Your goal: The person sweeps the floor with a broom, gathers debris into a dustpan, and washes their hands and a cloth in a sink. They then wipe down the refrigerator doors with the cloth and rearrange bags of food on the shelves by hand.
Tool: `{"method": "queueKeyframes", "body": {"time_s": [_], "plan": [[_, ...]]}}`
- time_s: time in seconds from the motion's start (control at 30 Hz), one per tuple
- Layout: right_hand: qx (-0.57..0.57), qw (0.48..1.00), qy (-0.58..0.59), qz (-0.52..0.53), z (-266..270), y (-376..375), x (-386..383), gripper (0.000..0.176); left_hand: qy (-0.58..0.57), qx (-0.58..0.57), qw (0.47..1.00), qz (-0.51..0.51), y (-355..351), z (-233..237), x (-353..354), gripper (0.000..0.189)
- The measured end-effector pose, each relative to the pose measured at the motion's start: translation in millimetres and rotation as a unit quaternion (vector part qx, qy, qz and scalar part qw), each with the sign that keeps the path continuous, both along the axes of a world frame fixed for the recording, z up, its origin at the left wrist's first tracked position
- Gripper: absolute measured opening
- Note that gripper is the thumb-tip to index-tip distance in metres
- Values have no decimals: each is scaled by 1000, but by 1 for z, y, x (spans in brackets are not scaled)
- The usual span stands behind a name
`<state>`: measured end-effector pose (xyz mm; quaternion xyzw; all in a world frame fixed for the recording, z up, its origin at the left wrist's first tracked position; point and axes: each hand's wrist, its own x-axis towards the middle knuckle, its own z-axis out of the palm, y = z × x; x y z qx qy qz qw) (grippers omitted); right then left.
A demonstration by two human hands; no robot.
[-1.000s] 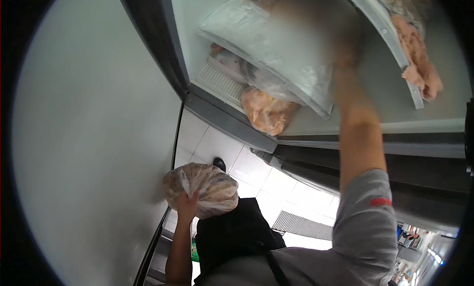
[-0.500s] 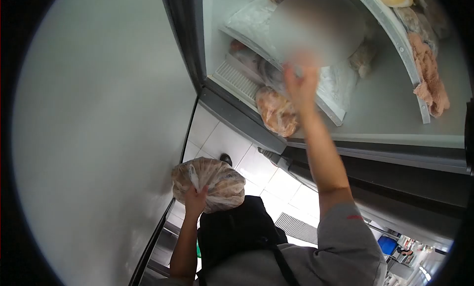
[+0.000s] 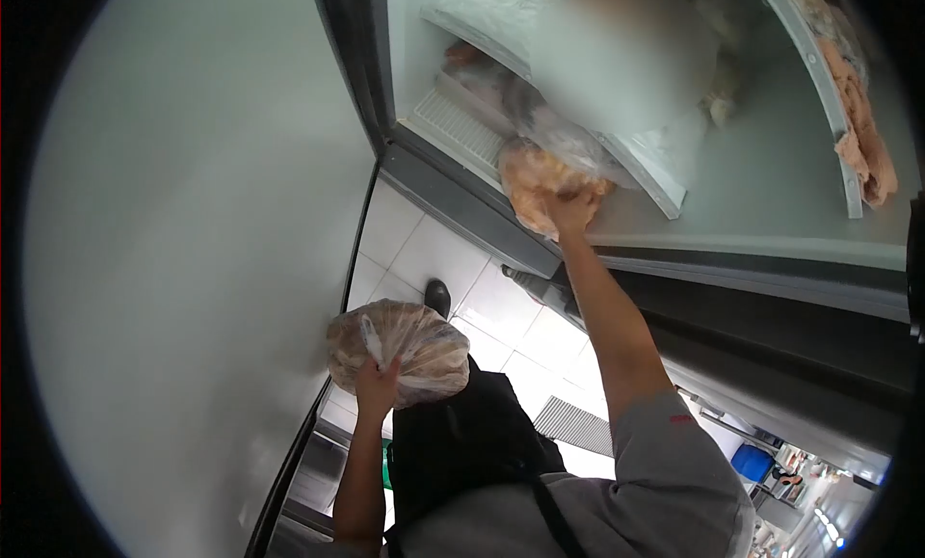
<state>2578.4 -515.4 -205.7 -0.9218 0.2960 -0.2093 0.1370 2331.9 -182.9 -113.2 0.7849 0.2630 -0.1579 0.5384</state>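
My left hand (image 3: 377,385) grips the gathered neck of a clear plastic bag (image 3: 431,354) full of brownish pieces, held low near the open door. Inside the freezer, my right hand (image 3: 575,211) is closed on another clear bag (image 3: 533,177) with orange-pink contents, perhaps raw meat. That bag lies at the front edge of the freezer floor, below a shelf. Its fingers are partly sunk in the plastic. Behind it lie more wrapped bags (image 3: 568,134), partly hidden under the shelf.
A large door (image 3: 183,269) stands open on the left. White-edged shelves (image 3: 665,197) hold frosty bags, and a pink-brown wrapped piece (image 3: 860,124) hangs over a shelf edge at right. A blurred patch covers part of the shelf. Below are a tiled floor (image 3: 434,254) and a floor grate (image 3: 576,425).
My right hand has come down from the upper shelf onto the orange-pink bag. My left hand still holds its bag, in nearly the same place.
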Motion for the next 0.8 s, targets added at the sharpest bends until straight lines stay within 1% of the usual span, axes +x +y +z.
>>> {"method": "queueKeyframes", "body": {"time_s": [0.03,0.07,0.1,0.13,0.2,0.23,0.27,0.3,0.33,0.37,0.4,0.43,0.47,0.5,0.53,0.57,0.6,0.67,0.73,0.77,0.8], "plan": [[0,1000,1,-3,5,3,-2,75,1,0,1000,-3,2,-4,-2,29],[43,996,77,-7,30,12,-3,76,30,15,999,-11,5,-9,-5,29],[89,984,151,-10,43,19,-4,77,56,31,998,-18,6,-12,-7,29],[91,984,150,-12,41,22,-7,77,55,33,998,-21,7,-13,-11,29],[62,989,133,6,27,25,-5,68,36,21,999,-4,6,-16,-9,29],[32,992,49,113,27,31,-9,62,25,19,1000,-4,6,-11,-5,29],[-2,975,-37,219,30,40,-17,55,40,30,999,-12,6,-3,-3,30],[79,946,-88,302,56,61,-22,48,56,42,997,-19,5,2,-3,31],[159,901,-133,381,93,78,-22,40,47,42,998,-17,4,3,-2,31],[157,899,-139,384,119,82,-10,40,49,1,999,6,4,5,-2,30],[134,882,-174,416,143,84,9,40,52,-40,997,28,5,6,-3,30],[110,862,-211,447,166,85,30,39,3,2,1000,18,6,6,-4,28],[80,868,-240,427,196,84,56,37,-3,5,1000,22,6,8,-4,28],[49,872,-269,406,219,77,89,35,39,14,999,22,7,13,-3,27],[33,881,-277,383,231,65,128,32,82,23,996,23,6,19,-1,26],[7,884,-290,368,239,47,168,32,32,1,998,48,1,28,1,26],[-47,894,-284,343,244,31,206,29,28,2,998,55,1,28,3,26],[-110,919,-232,299,260,11,265,30,65,24,996,48,-1,26,2,27],[-140,944,-104,279,262,-24,335,36,60,40,995,63,-6,28,3,27],[-136,943,-106,286,261,-33,346,36,58,54,995,67,-8,29,3,28],[-181,939,-81,282,262,-38,353,45,58,56,994,75,-10,31,3,28]]}}
